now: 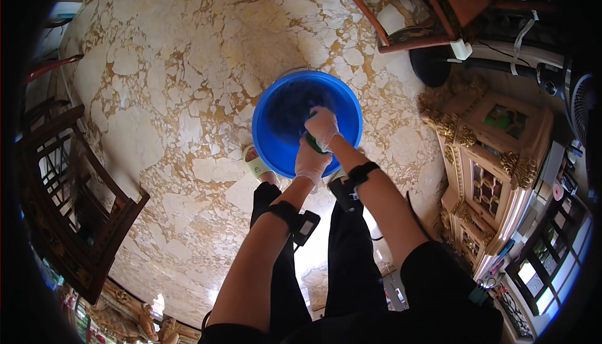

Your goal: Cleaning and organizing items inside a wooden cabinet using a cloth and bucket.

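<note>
A round blue basin (263,146) stands on the floor in front of my feet, with dark water (288,109) in it. Both my hands are above its near right part, in thin see-through gloves. My right hand (323,126) is closed round a green cloth (316,144), which looks bunched or twisted. Just below it, nearer to me, my left hand (311,158) grips the same cloth. Most of the cloth is hidden by my fingers, so its full shape does not show.
Pale green slippers (258,167) are on my feet at the basin's near side. A dark wooden chair (119,218) stands at left, and a wooden table frame (414,46) at far right. A carved cabinet (483,156) lines the right. The floor is patterned marble (182,62).
</note>
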Demonstrator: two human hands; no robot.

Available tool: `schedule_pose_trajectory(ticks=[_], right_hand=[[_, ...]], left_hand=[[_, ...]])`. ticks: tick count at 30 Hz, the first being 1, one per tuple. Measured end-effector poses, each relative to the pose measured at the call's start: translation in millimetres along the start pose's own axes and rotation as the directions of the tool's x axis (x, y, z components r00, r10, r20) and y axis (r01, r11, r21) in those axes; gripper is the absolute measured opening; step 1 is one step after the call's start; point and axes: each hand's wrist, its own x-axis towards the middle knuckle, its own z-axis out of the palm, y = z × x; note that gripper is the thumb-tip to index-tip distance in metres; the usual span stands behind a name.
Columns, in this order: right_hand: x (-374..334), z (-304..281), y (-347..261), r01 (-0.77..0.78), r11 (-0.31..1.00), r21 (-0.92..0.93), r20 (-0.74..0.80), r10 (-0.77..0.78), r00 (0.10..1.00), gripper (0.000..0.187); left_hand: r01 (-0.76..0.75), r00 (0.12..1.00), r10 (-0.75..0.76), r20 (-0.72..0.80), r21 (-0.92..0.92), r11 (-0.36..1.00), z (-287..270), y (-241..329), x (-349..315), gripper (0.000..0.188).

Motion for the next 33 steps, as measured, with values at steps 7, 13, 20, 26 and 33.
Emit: schedule_pose_trajectory(ticks=[7, 13, 20, 26, 33], right_hand=[[-14.5, 13.8, -10.3, -0.099, 0.995, 0.004, -0.080, 0.099, 0.992, 0.028], [-41.1, -71.1, 1.2, -0.248, 0.566, 0.786, 0.448, -0.244, 0.860, 0.065], [-72.8, -48.6, -14.2, -0.409, -0.214, 0.887, 0.204, -0.613, 0.764, 0.078], [-93.3, -87.3, -14.0, -0.445, -0.336, 0.830, 0.297, -0.410, 0.862, 0.027], [-77.4, -104.8, -30.5, -0.431, 0.378, 0.820, 0.530, -0.215, 0.820, 0.025]], left_hand=[[0.004, 0.993, 0.017, -0.117, 0.180, 0.984, -4.3, -13.9, -4.1, 0.075], [0.313, 0.867, 0.081, 0.491, -0.664, 0.680, -68.3, 19.8, -48.3, 0.046], [0.851, 0.518, 0.642, 0.564, -0.268, -0.452, -48.0, 48.6, -98.7, 0.073], [0.790, 0.597, 0.510, 0.619, -0.346, -0.506, -57.9, 53.3, -103.8, 0.075], [0.607, 0.716, 0.265, 0.646, -0.764, 0.220, -65.3, 70.7, -114.5, 0.044]])
